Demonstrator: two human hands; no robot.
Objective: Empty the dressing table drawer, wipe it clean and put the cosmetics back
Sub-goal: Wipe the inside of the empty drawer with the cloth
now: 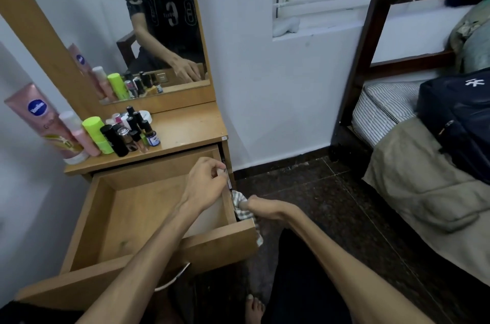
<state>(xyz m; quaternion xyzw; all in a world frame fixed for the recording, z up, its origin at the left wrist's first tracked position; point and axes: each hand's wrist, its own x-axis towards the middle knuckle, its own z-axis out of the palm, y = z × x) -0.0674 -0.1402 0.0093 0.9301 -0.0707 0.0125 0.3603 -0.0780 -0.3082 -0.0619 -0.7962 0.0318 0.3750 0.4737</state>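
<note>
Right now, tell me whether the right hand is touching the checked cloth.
Touching. The head view shows the right hand gripping the checked cloth, bunched against the outer right side of the open drawer.

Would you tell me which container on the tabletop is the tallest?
The pink Vaseline tube at the far left, standing on its white cap; it rises above the green bottle and the small dark bottles.

Your wooden tabletop (185,127) carries a huddle of cosmetics at its left end: a pink lotion tube (45,122) stands farthest left, a pale pink bottle (79,132) just beside it, then a lime-green bottle (96,134), a black tube (114,139) and several small dark-capped bottles (136,127). A white round tub (145,115) sits behind them. The right half is bare wood. On the bed (413,180) to your right, a dark bag (461,122) rests.
</note>
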